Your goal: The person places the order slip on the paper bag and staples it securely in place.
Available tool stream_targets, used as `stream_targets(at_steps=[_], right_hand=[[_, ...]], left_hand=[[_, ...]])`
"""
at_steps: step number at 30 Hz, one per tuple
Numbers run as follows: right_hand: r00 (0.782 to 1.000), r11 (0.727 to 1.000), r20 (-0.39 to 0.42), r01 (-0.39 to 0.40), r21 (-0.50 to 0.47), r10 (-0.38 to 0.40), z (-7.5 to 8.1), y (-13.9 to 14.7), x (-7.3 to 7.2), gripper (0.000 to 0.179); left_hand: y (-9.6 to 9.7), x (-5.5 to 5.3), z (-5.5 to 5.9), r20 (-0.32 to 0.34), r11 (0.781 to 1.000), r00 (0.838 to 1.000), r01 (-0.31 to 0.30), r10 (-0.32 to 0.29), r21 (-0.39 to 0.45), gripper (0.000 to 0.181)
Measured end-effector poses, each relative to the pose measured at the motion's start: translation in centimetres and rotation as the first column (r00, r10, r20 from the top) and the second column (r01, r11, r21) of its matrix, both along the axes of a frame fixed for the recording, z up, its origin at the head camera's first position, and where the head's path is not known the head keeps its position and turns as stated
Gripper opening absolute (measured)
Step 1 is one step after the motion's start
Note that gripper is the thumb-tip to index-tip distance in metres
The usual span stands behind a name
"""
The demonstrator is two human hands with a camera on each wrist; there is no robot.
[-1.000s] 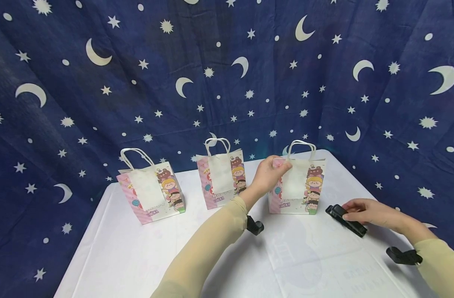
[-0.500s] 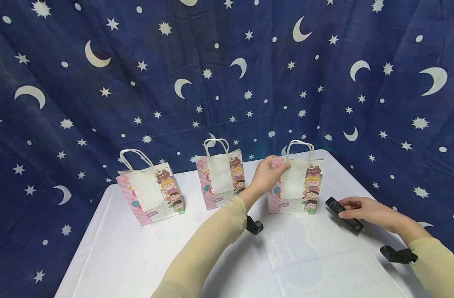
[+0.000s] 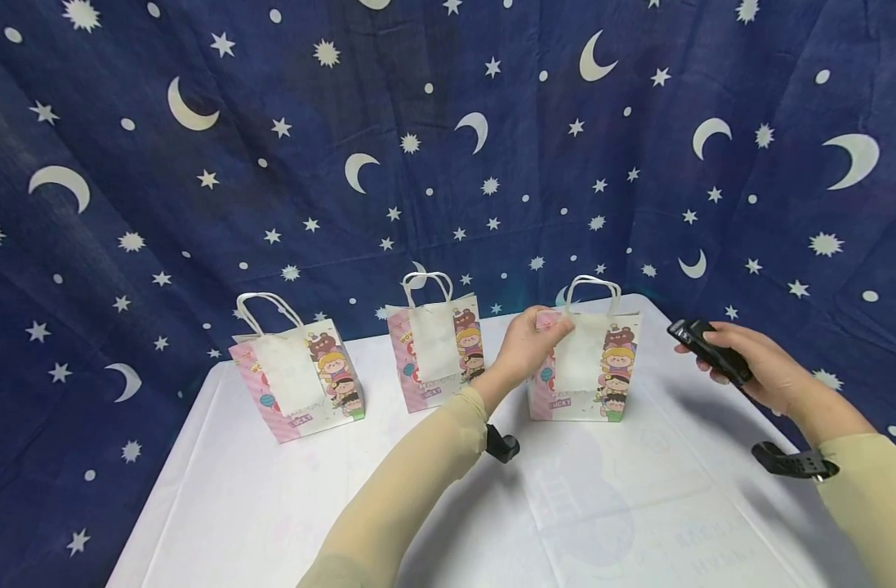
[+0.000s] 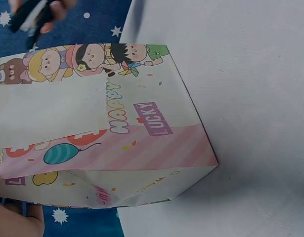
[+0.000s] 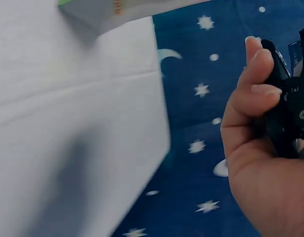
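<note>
My left hand (image 3: 524, 347) pinches the top left edge of the right-hand paper gift bag (image 3: 581, 359), which stands upright on the table and has white handles and cartoon figures. In the left wrist view this bag (image 4: 156, 98) fills much of the frame, with part of the left hand (image 4: 16, 222) at its lower left. To the right of the bag, my right hand (image 3: 767, 367) grips a black stapler (image 3: 715, 353) raised above the table. The right wrist view shows fingers wrapped round the stapler (image 5: 279, 123), its two arms spread apart; its far part is cut off.
Two matching gift bags stand upright to the left, one in the middle (image 3: 436, 347) and one tilted-looking at far left (image 3: 293, 376). A white cloth covers the table (image 3: 271, 514). Behind it hangs a blue curtain (image 3: 308, 188) with moons and stars.
My right hand has lifted the stapler off the table and turned it, raising it up and slightly right. The left hand and the bags have stayed in place.
</note>
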State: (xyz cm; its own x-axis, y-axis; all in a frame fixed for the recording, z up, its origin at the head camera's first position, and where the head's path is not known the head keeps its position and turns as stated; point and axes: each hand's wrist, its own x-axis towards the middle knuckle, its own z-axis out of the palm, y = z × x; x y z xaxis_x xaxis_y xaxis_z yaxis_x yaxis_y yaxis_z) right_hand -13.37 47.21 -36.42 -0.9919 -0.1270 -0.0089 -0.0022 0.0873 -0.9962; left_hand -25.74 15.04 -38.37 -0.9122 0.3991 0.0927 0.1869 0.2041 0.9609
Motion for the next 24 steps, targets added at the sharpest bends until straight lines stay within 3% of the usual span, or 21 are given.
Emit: stream_targets(at_steps=[5, 11, 13, 18, 24], right_hand=[[0.997, 0.989, -0.036, 0.076, 0.129, -0.072, 3.0, -1.1, -1.8, 0.02], [0.99, 0.95, -0.043, 0.142, 0.277, -0.135, 5.8, -2.8, -4.0, 0.014], [0.989, 0.932, -0.031, 0.145, 0.332, -0.143, 6.6, -3.4, -4.9, 0.02], [0.991, 0.867, -0.032, 0.132, 0.48, -0.133, 8.2, -4.9, -7.2, 0.055], [0.998, 0.761, -0.032, 0.061, 0.646, -0.053, 9.7, -6.6, -9.6, 0.064]], left_hand=[[0.0, 0.0, 0.0, 0.0, 1.0, 1.0, -0.003, 0.003, 0.001, 0.033], [0.0, -0.1, 0.0, -0.008, 1.0, 1.0, -0.011, 0.011, -0.01, 0.034], [0.0, -0.1, -0.1, -0.011, 1.0, 1.0, -0.013, 0.013, -0.012, 0.034], [0.0, -0.2, -0.1, -0.016, 1.0, 1.0, -0.012, 0.011, -0.024, 0.038], [0.0, -0.1, 0.0, -0.02, 0.999, 1.0, -0.013, 0.012, -0.04, 0.043]])
